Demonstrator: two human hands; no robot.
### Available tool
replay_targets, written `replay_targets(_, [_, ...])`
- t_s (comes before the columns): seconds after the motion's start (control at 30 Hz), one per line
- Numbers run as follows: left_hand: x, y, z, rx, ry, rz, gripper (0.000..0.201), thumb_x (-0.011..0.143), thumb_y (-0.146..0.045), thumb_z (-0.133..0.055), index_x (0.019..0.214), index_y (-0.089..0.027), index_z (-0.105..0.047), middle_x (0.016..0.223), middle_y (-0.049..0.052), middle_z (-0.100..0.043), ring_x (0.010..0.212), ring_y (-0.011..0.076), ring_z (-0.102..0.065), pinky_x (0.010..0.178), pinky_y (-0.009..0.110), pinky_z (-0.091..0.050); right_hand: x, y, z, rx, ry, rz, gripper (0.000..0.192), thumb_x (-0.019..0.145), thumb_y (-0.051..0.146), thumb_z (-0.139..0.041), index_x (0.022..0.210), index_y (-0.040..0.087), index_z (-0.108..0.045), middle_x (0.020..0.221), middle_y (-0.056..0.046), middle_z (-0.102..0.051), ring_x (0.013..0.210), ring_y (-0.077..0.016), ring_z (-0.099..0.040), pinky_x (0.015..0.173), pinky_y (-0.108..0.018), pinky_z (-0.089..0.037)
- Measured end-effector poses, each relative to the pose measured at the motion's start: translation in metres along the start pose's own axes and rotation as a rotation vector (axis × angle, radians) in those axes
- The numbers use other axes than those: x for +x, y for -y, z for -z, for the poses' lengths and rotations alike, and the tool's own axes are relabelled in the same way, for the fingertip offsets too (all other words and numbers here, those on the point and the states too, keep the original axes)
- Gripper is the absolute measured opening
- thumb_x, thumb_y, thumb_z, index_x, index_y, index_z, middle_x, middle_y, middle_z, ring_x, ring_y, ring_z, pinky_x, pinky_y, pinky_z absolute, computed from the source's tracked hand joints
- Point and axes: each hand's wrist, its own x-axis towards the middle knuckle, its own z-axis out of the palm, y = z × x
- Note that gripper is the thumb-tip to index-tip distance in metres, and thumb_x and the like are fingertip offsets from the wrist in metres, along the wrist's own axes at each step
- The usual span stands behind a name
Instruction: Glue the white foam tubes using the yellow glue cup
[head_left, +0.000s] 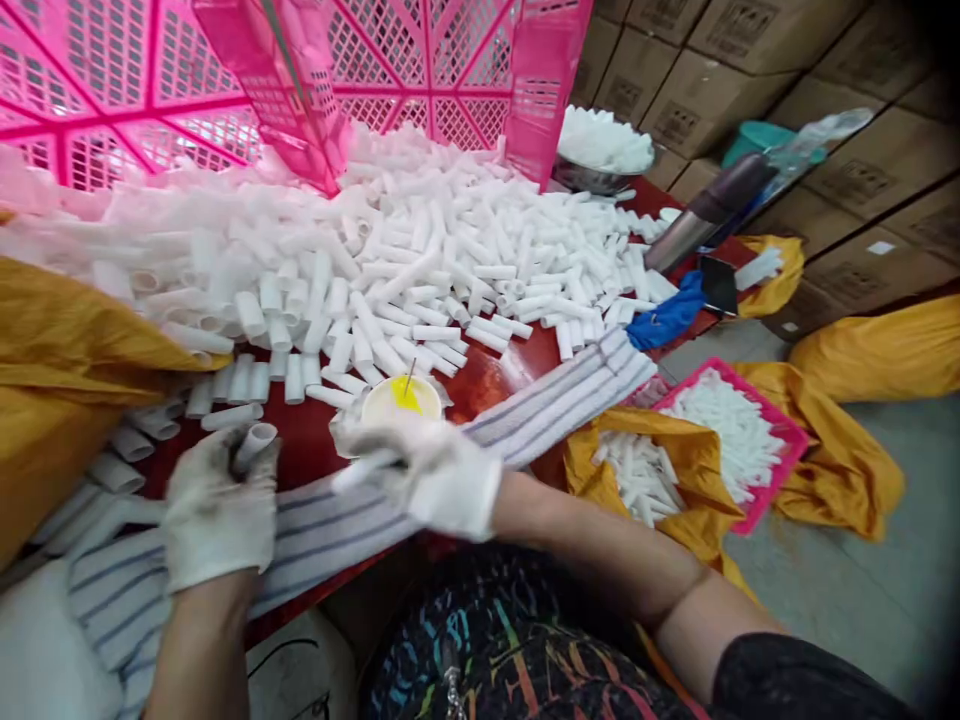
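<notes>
My left hand [221, 500], in a soiled white glove, is closed around a short white plastic tube [255, 447] with its open end tipped upward. To its right, my right hand [431, 475], also gloved and slightly blurred, grips a thinner white tube [364, 470] that points left toward the other one. Just behind the right hand stands a white cup [375, 403] with yellow stuff inside and a thin stick poking up. Both hands are above a striped towel [337, 530] along the table's front edge. A large heap of white tubes [420, 250] spreads behind them.
Pink plastic crates [551, 90] stand behind the heap. A yellow sack [67, 370] bulges at left. On the right are a metal flask [705, 215], a blue cloth [667, 312], an open yellow sack [585, 455] and a pink basket [784, 440] of white pieces. Cardboard boxes [862, 130] are stacked beyond.
</notes>
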Motion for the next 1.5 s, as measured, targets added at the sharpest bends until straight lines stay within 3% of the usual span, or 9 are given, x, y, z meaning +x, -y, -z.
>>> replay_targets(0.2, [-0.026,-0.032,-0.025,-0.355,0.011,0.047,0.039,0.090,-0.051,-0.040,0.115,-0.023,-0.053,0.096,0.001,-0.066,0.081,0.0159,-0.062,0.078,0.028,-0.049,-0.004,-0.040,0.069,0.302,-0.039,-0.275,0.050,0.083,0.051,-0.053,0.113,0.011,-0.058,0.056,0.003,-0.053,0.038,-0.0048,-0.043,0.034,-0.016,-0.031])
replay_targets(0.4, [-0.024,-0.035,-0.032,-0.384,0.048,0.011,0.039,0.091,-0.048,-0.040,0.113,-0.020,-0.055,0.103,0.006,-0.066,0.093,0.0190,-0.062,0.084,0.030,-0.048,0.035,-0.062,0.054,0.228,-0.122,-0.146,0.050,0.080,0.052,-0.054,0.108,0.012,-0.064,0.067,-0.001,-0.058,0.049,-0.0058,-0.047,0.044,-0.018,-0.038])
replay_targets(0.67, [-0.023,-0.036,-0.030,-0.381,0.152,-0.023,0.037,0.088,-0.045,-0.049,0.112,-0.018,-0.057,0.106,0.009,-0.066,0.097,0.0216,-0.062,0.090,0.033,-0.047,0.030,-0.102,0.042,0.045,-0.249,0.226,0.034,0.075,0.041,-0.068,0.099,0.017,-0.066,0.098,-0.006,-0.065,0.089,-0.0179,-0.062,0.080,-0.029,-0.054])
replay_targets(0.8, [-0.022,-0.035,-0.031,-0.450,0.130,-0.016,0.037,0.087,-0.046,-0.050,0.110,-0.019,-0.058,0.106,0.007,-0.066,0.096,0.0202,-0.063,0.090,0.032,-0.047,0.027,-0.103,0.043,0.011,-0.191,0.127,0.038,0.083,0.040,-0.059,0.114,0.018,-0.062,0.096,-0.006,-0.067,0.082,-0.0165,-0.064,0.074,-0.029,-0.056])
replay_targets(1.0, [-0.026,-0.036,-0.026,-0.521,0.101,-0.008,0.034,0.086,-0.046,-0.052,0.108,-0.020,-0.059,0.104,0.005,-0.067,0.094,0.0185,-0.063,0.087,0.029,-0.047,0.025,-0.103,0.043,-0.019,-0.235,0.289,0.031,0.075,0.040,-0.067,0.097,0.018,-0.068,0.093,-0.007,-0.064,0.083,-0.0183,-0.063,0.077,-0.031,-0.055])
replay_targets(1.13, [-0.031,-0.042,-0.020,-0.574,0.127,0.005,0.034,0.084,-0.045,-0.055,0.106,-0.019,-0.059,0.101,0.004,-0.067,0.090,0.0174,-0.062,0.084,0.028,-0.047,0.022,-0.102,0.045,-0.031,-0.158,0.107,0.041,0.082,0.042,-0.060,0.116,0.019,-0.061,0.101,-0.007,-0.066,0.087,-0.0183,-0.064,0.079,-0.032,-0.055])
replay_targets(1.27, [-0.033,-0.047,-0.018,-0.654,0.207,0.055,0.035,0.081,-0.046,-0.058,0.103,-0.018,-0.060,0.097,0.004,-0.067,0.085,0.0163,-0.062,0.081,0.027,-0.048,0.024,-0.103,0.042,0.061,-0.194,0.141,0.027,0.076,0.035,-0.067,0.096,0.018,-0.067,0.096,-0.006,-0.066,0.088,-0.0171,-0.063,0.084,-0.032,-0.052])
replay_targets(1.4, [-0.033,-0.047,-0.021,-0.770,0.254,0.057,0.034,0.077,-0.042,-0.063,0.100,-0.018,-0.059,0.096,0.003,-0.067,0.087,0.0160,-0.062,0.080,0.026,-0.049,0.021,-0.089,0.041,0.150,-0.147,0.119,0.025,0.069,0.036,-0.072,0.064,0.015,-0.060,0.065,-0.001,-0.055,0.060,-0.0116,-0.055,0.059,-0.026,-0.050])
replay_targets(1.5, [-0.034,-0.047,-0.024,-0.815,0.250,-0.006,0.031,0.074,-0.037,-0.067,0.097,-0.018,-0.059,0.096,0.003,-0.066,0.089,0.0156,-0.062,0.082,0.026,-0.049,0.010,-0.073,0.046,0.191,-0.175,0.105,0.025,0.069,0.037,-0.072,0.075,0.016,-0.061,0.074,-0.002,-0.059,0.067,-0.0116,-0.056,0.061,-0.024,-0.049])
